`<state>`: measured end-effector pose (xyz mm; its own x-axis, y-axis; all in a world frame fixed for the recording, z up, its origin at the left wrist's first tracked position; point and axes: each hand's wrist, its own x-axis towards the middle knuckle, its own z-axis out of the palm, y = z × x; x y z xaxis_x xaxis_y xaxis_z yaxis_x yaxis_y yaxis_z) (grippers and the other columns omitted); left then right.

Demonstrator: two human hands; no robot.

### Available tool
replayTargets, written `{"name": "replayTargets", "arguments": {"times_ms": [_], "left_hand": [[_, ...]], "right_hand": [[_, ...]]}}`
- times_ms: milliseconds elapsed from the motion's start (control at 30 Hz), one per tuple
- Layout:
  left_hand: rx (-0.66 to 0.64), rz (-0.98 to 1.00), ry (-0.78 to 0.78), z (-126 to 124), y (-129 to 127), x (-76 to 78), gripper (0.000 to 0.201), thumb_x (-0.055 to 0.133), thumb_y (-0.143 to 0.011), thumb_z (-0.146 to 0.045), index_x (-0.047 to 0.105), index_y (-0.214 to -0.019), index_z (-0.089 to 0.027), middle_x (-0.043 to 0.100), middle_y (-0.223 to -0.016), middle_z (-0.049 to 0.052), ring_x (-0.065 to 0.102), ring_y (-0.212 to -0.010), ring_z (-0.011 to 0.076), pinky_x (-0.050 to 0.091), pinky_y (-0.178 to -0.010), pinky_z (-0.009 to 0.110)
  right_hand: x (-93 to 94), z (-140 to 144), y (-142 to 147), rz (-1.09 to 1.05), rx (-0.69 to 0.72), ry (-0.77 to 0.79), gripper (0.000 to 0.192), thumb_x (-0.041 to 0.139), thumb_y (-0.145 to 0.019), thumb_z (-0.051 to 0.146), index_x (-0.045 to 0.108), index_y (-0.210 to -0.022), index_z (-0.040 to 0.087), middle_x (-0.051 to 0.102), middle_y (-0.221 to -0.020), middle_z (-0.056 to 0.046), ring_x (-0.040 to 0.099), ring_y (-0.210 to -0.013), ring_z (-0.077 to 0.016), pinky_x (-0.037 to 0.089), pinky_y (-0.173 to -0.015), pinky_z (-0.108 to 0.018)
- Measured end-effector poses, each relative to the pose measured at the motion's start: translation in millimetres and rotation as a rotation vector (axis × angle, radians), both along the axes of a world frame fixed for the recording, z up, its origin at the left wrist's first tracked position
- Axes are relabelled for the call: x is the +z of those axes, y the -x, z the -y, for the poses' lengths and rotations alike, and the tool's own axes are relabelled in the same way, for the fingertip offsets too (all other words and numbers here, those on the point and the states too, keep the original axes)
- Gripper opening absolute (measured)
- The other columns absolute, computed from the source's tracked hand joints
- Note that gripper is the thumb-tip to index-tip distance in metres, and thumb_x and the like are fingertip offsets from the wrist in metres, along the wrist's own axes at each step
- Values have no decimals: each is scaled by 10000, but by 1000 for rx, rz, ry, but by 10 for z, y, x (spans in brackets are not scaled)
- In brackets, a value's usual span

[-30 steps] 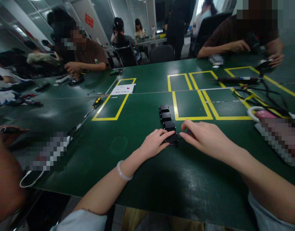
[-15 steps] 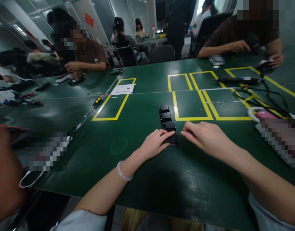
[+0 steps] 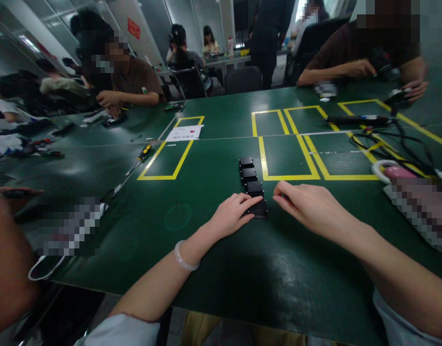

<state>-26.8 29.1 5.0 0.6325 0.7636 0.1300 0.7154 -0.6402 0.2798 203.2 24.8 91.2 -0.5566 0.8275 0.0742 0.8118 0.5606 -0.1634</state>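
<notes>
A: So, where were the hands?

B: The left hand (image 3: 231, 216) lay flat on the green table (image 3: 214, 269), fingers stretched out, tips touching the nearest black box (image 3: 259, 208). It grasped nothing.

A: And the right hand (image 3: 309, 207)?

B: It rested just beside the same box, on the other side, fingers loosely curled. Whether it pinched something small, I could not tell.

A: Where was that box?

B: At the near end of a row of four black boxes (image 3: 250, 185), beside the yellow tape outline (image 3: 289, 177).
</notes>
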Motion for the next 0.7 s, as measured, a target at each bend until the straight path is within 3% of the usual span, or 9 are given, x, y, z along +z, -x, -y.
{"name": "replayTargets", "arguments": {"times_ms": [167,367,567,700], "left_hand": [[0,2,1,1,-3,4,490,471,-960,-334,323,-1426,-303,494,-1229,62,482,-1099,216,448,-935,371],[9,9,-3,5,-7,-3,456,434,-975,-348,342,-1419,-297,498,-1220,64,488,-1079,211,450,-930,372],[10,28,4,6,-8,2,453,426,-977,-351,345,-1420,-302,502,-1213,64,491,-1090,211,450,-933,374],[10,25,3,6,-6,2,457,425,-976,-355,338,-1422,-309,497,-1225,63,492,-1087,212,454,-929,378]], "right_hand": [[2,17,-7,-104,45,-5,194,388,-926,283,461,-1081,193,655,-839,-26,584,-633,-145,359,-571,-254],[3,13,8,2,2,-48,274,317,-962,382,520,-925,202,643,-703,-31,588,-610,-181,318,-540,-271],[17,22,7,-74,11,-19,163,395,-903,261,476,-1028,195,654,-797,-18,583,-635,-150,336,-558,-258],[25,23,7,-49,8,-29,179,377,-936,337,494,-965,205,650,-770,-20,587,-639,-162,331,-558,-262]]}}
